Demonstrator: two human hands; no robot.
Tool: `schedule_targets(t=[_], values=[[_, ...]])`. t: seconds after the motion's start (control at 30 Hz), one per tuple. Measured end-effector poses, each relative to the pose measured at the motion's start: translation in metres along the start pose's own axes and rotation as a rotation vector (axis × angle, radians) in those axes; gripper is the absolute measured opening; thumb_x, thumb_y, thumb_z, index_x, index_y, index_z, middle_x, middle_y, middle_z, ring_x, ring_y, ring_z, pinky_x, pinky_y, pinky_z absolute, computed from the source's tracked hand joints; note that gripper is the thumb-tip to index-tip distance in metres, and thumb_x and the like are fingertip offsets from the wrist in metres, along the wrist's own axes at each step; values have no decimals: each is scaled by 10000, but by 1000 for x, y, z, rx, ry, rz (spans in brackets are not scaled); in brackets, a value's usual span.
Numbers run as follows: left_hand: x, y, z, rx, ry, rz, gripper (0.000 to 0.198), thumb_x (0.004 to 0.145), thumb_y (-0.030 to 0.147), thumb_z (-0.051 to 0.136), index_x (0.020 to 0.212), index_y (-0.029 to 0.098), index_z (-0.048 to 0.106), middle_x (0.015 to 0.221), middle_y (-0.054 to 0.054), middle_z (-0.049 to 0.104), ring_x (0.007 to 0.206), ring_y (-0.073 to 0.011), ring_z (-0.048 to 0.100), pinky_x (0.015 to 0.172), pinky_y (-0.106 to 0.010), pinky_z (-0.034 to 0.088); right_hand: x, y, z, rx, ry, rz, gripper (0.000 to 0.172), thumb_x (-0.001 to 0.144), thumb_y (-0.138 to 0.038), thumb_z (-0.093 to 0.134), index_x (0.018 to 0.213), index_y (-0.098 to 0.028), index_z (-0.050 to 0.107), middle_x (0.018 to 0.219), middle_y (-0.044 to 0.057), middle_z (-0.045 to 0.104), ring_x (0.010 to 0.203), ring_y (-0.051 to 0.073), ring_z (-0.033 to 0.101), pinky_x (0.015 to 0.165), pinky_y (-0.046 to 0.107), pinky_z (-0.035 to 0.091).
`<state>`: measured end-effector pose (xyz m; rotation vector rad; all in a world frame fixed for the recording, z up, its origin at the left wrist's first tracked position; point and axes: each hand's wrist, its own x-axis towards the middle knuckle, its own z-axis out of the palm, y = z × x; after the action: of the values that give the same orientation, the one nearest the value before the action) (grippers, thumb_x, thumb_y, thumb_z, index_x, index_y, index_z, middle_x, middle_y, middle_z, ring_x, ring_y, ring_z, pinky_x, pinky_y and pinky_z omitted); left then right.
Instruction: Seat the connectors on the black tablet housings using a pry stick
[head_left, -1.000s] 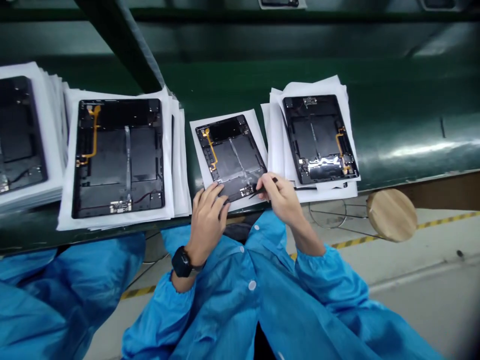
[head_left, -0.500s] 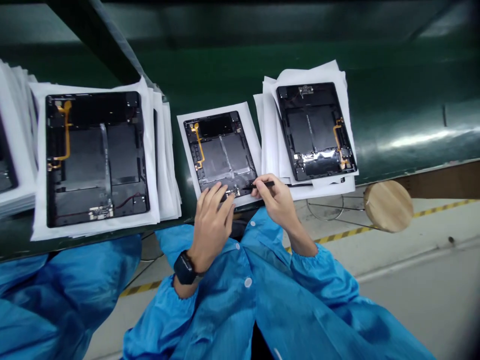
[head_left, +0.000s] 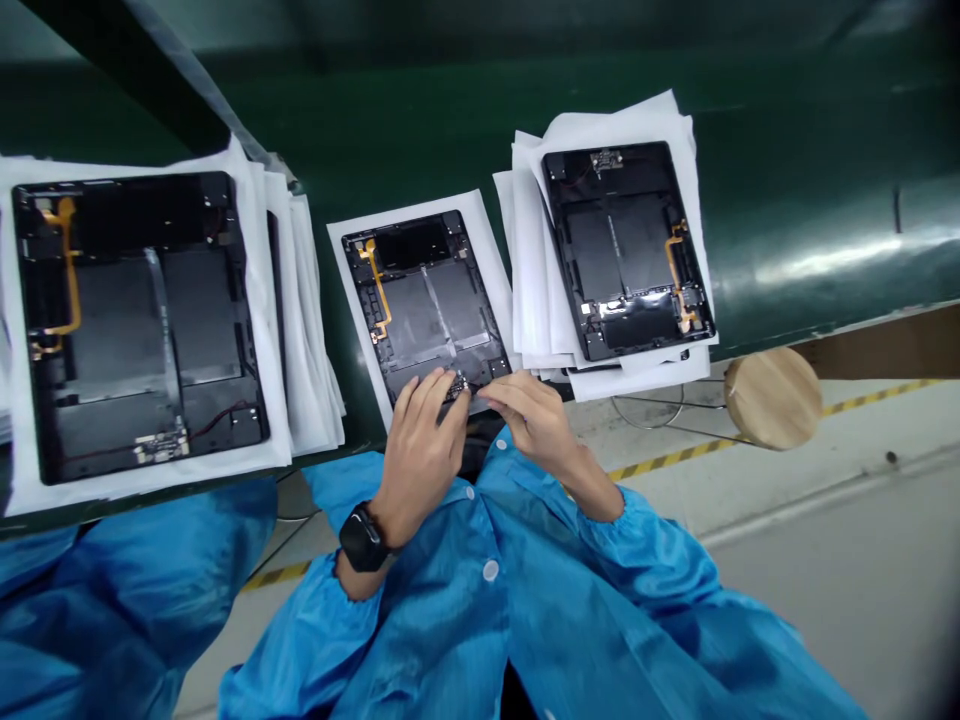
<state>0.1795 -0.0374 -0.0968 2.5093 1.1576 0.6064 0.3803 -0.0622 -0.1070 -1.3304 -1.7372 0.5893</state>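
Observation:
An opened tablet housing lies on a white foam sheet in front of me, with an orange flex cable on its left and a small circuit board at its near edge. My left hand rests over that near edge, fingers stretched out and slightly apart, the fingertips beside the board. Just right of the board, my right hand is closed in a pinch. It holds a slim black tool, now mostly hidden by the fingers; its exact kind cannot be made out.
Another opened housing tops a stack with white sheets at left. A third housing lies turned around on a stack at right. A round wooden stool stands beyond the green bench. Another person's blue sleeve shows at lower left.
My right hand has moved slightly left and down, its fingers now bunched over the slim black tool. The left hand stays at the housing's edge. The view has shifted, moving the left stack further left.

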Motion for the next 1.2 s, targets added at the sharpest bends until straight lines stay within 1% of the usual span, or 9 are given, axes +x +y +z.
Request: schedule_targets(t=[0.1,0.2,0.3,0.43,0.5,0.67,0.9,1.07,1.2], values=[[-2,0,3,2,11,1,450,1005,108,533,1446,191,565,1477,-179,611,1492,-311,491,1244,-570,398,-2,3,3,-62,22,-67,233,1044,-163,562,1191,-256,718,1047,78,793,910,208,718,811,366,585],[-4,0,4,-1,24,1,465,1008,115,538,1467,187,542,1492,-185,597,1503,-312,478,1248,-583,392,-2,3,3,-34,18,-66,228,1041,-149,568,1194,-240,710,1053,84,786,918,204,715,822,365,586],[-4,2,4,-13,33,-10,470,1009,124,543,1475,194,538,1475,-176,614,1493,-306,491,1242,-583,401,2,1,0,69,36,22,193,1058,-171,547,1152,-221,708,1007,77,773,914,191,721,819,343,590],[-1,7,4,60,21,-20,447,989,97,560,1434,130,575,1455,-203,627,1472,-324,511,1241,-558,403,7,-4,-5,162,82,211,167,1074,-234,539,1093,-222,705,946,47,764,837,164,729,757,293,576],[1,9,3,118,4,-15,448,982,82,552,1428,103,582,1462,-219,620,1462,-338,520,1240,-550,401,9,-5,-6,182,80,251,156,1072,-248,550,1081,-221,703,954,43,766,838,158,736,754,279,570],[5,10,0,186,-36,24,433,986,100,538,1414,102,603,1436,-223,640,1413,-345,567,1207,-542,429,11,-5,-5,199,58,249,157,1071,-259,550,1068,-216,701,955,45,776,860,165,742,788,285,576],[7,1,-1,195,-54,72,404,979,108,566,1380,99,614,1404,-219,650,1384,-350,574,1199,-538,428,13,-7,-4,274,122,344,163,1065,-288,567,1041,-198,701,862,26,743,778,146,716,719,256,543],[11,1,-5,246,-81,102,369,976,107,567,1336,78,642,1376,-248,651,1320,-372,603,1148,-547,450,15,-8,-4,273,110,313,163,1063,-261,558,1040,-187,701,862,22,734,781,136,699,754,256,540],[10,3,-5,271,-95,111,393,971,97,561,1357,76,632,1394,-258,639,1341,-379,590,1147,-547,440,15,-7,-4,285,91,310,162,1065,-258,550,1052,-187,695,912,35,748,823,144,703,790,270,543]])
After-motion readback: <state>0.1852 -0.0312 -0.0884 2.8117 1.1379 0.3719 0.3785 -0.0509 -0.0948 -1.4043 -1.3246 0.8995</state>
